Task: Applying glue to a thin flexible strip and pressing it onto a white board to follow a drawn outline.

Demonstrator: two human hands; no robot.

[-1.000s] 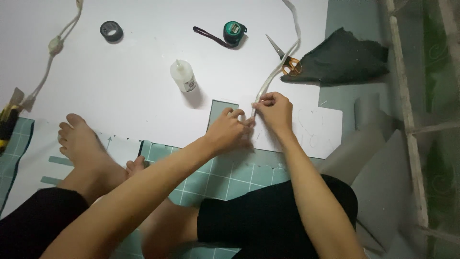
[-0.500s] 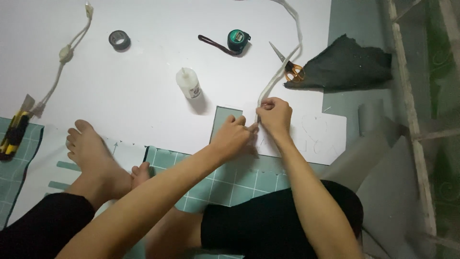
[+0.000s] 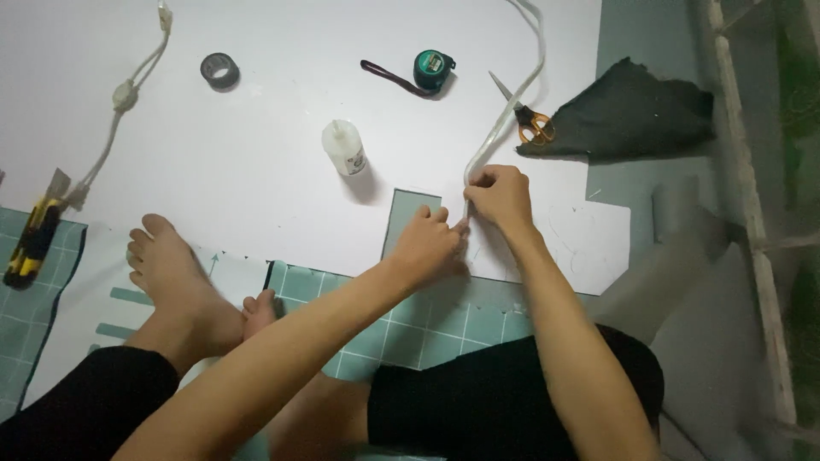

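While the right hand [image 3: 500, 195] pinches the lower end of a pale flexible tube [image 3: 504, 107] against a white sheet [image 3: 256, 111], the left hand [image 3: 427, 243] rests just beside it, fingers curled together and fingertips touching the same spot on the sheet's notched lower edge. From that pinch the tube bends upward and runs away past orange-handled scissors [image 3: 531, 124], which lie touching a dark green cloth scrap [image 3: 632, 107] to the right of the tube. Left of the tube stand a small white glue bottle [image 3: 343, 147], upright and near the hands, and farther up a green tape measure [image 3: 433, 67] with its dark strap and a grey tape roll [image 3: 219, 70]. A corded inline switch [image 3: 125, 92] and a yellow-and-black utility knife [image 3: 32, 242] lie well apart, at the sheet's left edge. A green cutting mat [image 3: 444, 320] shows beneath the sheet. As a judgement, this step goes best if both thumbs keep the tube end flat and aligned with the notch, pressing steadily so the springy bend does not lift it.
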